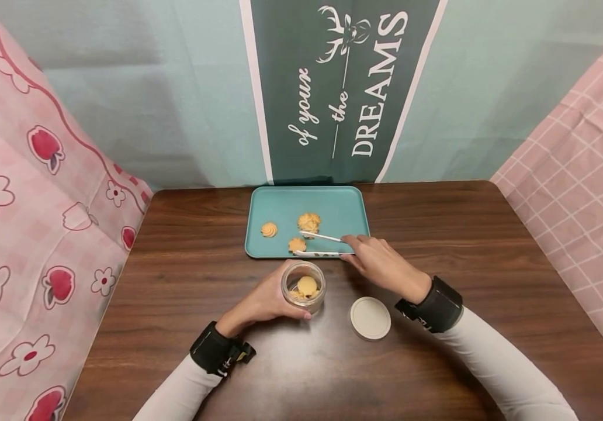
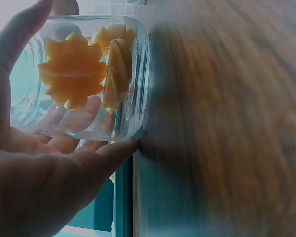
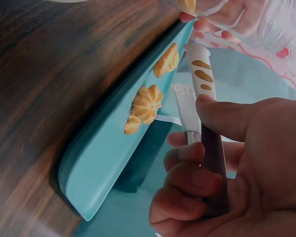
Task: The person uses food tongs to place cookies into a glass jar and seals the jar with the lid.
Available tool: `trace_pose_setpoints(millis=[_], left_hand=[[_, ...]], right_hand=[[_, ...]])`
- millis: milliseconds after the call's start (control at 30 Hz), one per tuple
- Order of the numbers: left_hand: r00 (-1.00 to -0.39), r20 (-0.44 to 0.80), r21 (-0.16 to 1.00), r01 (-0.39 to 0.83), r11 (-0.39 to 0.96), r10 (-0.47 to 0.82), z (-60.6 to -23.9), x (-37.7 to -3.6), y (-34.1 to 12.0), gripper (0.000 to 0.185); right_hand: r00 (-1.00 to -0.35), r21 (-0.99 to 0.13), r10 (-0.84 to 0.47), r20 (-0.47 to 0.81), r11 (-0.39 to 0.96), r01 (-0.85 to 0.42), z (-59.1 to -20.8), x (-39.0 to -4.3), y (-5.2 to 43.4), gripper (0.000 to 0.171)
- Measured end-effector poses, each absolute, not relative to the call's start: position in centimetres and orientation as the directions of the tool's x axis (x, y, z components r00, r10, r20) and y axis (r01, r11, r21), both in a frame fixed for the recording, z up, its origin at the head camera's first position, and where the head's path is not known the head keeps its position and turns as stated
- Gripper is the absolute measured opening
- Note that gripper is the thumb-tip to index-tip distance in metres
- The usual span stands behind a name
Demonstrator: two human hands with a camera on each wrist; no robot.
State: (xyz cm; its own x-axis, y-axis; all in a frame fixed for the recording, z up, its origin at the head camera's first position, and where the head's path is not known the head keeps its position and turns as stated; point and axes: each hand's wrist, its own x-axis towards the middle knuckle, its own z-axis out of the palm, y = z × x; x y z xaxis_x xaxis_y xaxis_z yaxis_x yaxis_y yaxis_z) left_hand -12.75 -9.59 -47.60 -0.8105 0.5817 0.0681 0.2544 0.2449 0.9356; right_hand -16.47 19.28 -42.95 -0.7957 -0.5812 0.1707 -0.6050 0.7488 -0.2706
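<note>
The left hand (image 1: 262,304) wraps a glass jar (image 1: 303,286) of cookies near the surface's middle; the right hand (image 1: 380,263) pinches white tongs (image 1: 319,245), tips apart, over the teal tray (image 1: 343,204).

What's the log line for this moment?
left hand holds cookie jar | right hand holds tongs over tray | lid off

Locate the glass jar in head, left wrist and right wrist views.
Head: glass jar at centre, held by the left hand, just before the teal tray.
Left wrist: jar fills upper left, cookies inside.
Right wrist: jar at top right edge, partly cut off.
Shared landmark: the teal tray.
</note>
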Motion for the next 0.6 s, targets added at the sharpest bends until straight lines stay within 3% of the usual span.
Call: trace_pose_setpoints(millis=[600], left_hand=[[-0.817, 0.057, 0.937, 0.242, 0.251, 0.574, -47.61, -12.69, -9.59, 0.095]], right_hand=[[-0.79, -0.272, -0.595, 0.145, 0.744, -0.61, -43.56, -17.16, 18.87, 0.035]])
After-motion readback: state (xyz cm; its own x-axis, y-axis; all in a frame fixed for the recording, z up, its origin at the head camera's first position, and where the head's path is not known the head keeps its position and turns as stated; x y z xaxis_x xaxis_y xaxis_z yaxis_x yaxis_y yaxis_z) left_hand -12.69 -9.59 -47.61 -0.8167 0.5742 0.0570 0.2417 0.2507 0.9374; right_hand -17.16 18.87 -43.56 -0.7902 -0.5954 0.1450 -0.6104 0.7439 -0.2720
